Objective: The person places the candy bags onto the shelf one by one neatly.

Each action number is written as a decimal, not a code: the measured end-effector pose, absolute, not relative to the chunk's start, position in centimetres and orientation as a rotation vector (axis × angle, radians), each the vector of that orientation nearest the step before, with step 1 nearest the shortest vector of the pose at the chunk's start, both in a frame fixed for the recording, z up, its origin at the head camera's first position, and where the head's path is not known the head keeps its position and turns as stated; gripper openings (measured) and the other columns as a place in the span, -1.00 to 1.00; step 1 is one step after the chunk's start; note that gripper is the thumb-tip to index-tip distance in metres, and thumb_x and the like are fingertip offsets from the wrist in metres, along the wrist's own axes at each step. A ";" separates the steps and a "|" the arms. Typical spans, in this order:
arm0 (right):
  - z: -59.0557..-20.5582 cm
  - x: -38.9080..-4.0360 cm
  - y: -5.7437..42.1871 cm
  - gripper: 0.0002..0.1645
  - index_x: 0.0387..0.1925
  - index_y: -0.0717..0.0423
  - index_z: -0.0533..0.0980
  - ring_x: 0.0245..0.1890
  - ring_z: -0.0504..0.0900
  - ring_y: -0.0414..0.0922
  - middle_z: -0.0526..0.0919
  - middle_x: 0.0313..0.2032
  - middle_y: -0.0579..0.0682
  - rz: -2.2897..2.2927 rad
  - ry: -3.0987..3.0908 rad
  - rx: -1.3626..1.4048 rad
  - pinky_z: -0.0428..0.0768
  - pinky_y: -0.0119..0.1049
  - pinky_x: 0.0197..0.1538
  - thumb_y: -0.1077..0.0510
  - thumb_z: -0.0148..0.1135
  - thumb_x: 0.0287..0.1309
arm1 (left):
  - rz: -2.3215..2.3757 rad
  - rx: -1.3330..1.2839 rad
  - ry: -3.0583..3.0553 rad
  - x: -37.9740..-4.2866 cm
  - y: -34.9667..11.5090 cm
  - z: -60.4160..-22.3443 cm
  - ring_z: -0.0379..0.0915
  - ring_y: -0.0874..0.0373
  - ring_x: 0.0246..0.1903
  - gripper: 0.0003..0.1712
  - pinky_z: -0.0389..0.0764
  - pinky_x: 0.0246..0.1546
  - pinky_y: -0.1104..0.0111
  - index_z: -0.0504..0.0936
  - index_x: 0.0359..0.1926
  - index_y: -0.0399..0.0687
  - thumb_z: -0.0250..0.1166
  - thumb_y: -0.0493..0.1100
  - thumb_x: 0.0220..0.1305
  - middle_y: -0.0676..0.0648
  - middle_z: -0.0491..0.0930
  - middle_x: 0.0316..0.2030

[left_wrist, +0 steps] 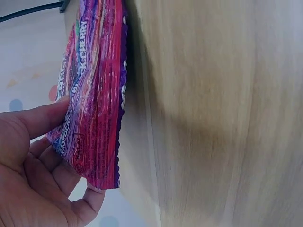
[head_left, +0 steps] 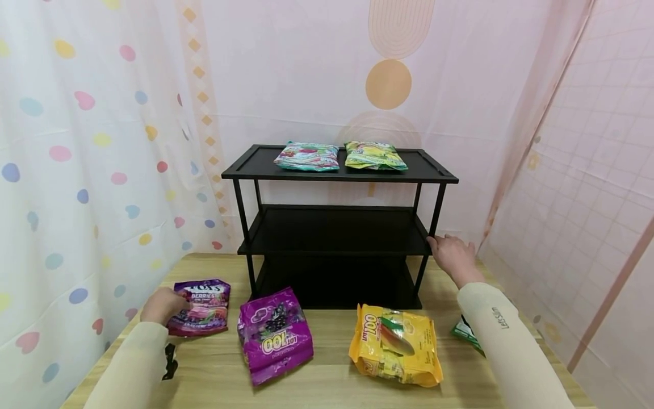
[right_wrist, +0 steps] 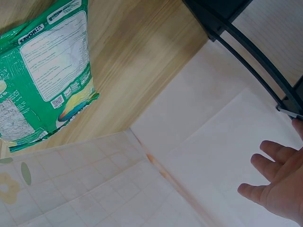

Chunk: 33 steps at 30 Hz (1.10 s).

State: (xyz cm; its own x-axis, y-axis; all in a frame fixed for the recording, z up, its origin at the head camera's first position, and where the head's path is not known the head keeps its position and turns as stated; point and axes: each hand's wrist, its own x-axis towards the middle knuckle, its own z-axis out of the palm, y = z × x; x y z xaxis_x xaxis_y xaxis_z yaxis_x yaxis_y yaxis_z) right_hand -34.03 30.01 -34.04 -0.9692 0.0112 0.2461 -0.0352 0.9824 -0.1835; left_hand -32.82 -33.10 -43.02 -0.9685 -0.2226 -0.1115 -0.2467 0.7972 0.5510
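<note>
1 berry candy bag (head_left: pixel 209 307), purple and red, tilted, at the table's 10 o'clock; held by the left hand (head_left: pixel 164 305) from its 9 o'clock side, thumb on 1 face and fingers behind, pinching it. 1 purple bag (head_left: pixel 276 335), blackberries printed on it, lying near the berry candy bag, between 3 and 4 o'clock. 1 yellow bag (head_left: pixel 395 346), mango printed, at 3 o'clock from the purple bag, well apart. 1 green bag (right_wrist: pixel 52 71), at 3 o'clock from the yellow bag, partly hidden in the head view by the right sleeve (head_left: pixel 511 341). 1 black rack (head_left: pixel 337 229), 3 shelves, at 2 o'clock from the berry candy bag. 1 right hand (head_left: pixel 452 258), fingers spread, touching the rack's middle shelf at its 4 o'clock corner. On the top shelf (head_left: pixel 255 162): 1 teal bag (head_left: pixel 308 157) and, at 3 o'clock beside it, 1 yellow-green bag (head_left: pixel 375 156). Beneath: 1 wooden table (head_left: pixel 327 386). At 9 o'clock: 1 dotted curtain (head_left: pixel 71 170).
</note>
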 end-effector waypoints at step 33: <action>-34.0 -34.2 29.9 -0.35 0.31 0.29 0.41 0.31 0.31 0.33 0.38 0.29 0.39 0.269 -2.889 0.013 0.06 0.50 0.24 -0.08 -0.34 0.59 | 1.093 -0.340 3.222 -34.0 -31.2 -41.6 0.28 -0.51 0.17 -0.41 0.33 0.10 -0.20 0.40 0.29 -0.41 0.18 -0.12 0.36 -0.50 0.34 0.23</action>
